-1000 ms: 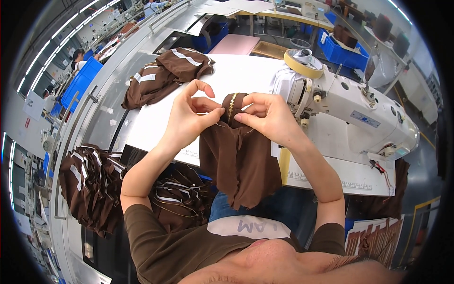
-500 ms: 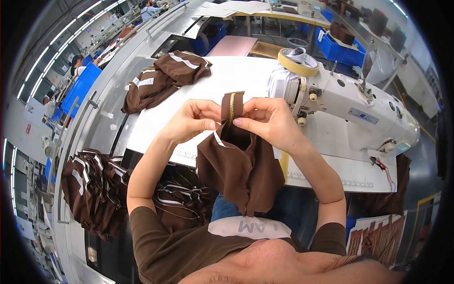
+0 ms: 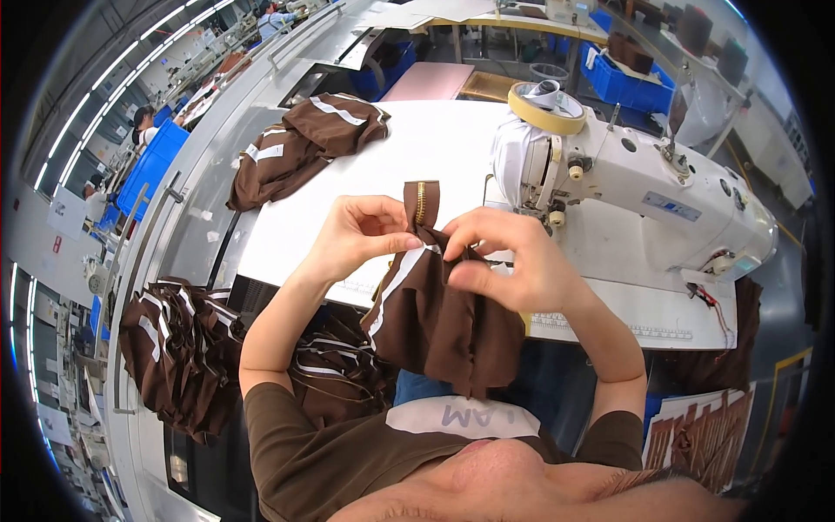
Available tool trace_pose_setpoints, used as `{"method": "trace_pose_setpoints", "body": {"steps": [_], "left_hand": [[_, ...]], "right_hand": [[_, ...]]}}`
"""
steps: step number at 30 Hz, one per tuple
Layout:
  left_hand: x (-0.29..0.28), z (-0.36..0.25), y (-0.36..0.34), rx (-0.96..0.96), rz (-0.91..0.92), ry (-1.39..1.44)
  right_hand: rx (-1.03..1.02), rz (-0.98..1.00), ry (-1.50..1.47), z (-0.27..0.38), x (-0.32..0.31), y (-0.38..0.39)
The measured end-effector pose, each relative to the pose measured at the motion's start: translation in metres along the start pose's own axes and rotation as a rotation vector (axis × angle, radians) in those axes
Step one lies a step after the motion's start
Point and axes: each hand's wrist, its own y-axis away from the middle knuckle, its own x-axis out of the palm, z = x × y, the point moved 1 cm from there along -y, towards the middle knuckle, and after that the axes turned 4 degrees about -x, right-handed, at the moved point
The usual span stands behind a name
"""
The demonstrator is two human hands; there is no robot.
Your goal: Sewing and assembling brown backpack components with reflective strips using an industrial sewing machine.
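Observation:
A brown fabric piece (image 3: pixel 426 322) with a white strip along its left side hangs between my hands over the table's front edge. From its top stands the end of a brass-toothed zipper (image 3: pixel 421 204) on brown tape. My left hand (image 3: pixel 370 235) pinches the cloth at the zipper's base, thumb on the white strip. My right hand (image 3: pixel 504 257) is curled at the cloth's upper right edge, thumb and fingers closed on the fabric. Just right of my hands stands a white sewing machine (image 3: pixel 644 191), its needle area partly hidden by white cloth.
More brown pieces (image 3: pixel 304 143) lie at the table's far left. Brown bundles with white strips (image 3: pixel 187 357) hang at the left, and others (image 3: pixel 339 370) sit below the table edge. A yellow tape roll (image 3: pixel 546 110) rests on the machine. A blue bin (image 3: pixel 628 83) stands behind.
The zipper end has dropped slightly toward me. My right hand has moved from the zipper tape down and right to the fabric edge, and the opening between the layers has closed up.

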Motion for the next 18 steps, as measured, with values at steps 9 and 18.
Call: {"method": "trace_pose_setpoints", "body": {"steps": [9,18], "left_hand": [[0.014,0.0,0.003,-0.046,-0.004,-0.168],[0.028,-0.01,0.007,-0.029,0.02,-0.135]], "right_hand": [[0.009,-0.095,0.161,-0.021,0.008,0.015],[0.038,-0.114,0.122,-0.034,0.008,0.017]]}}
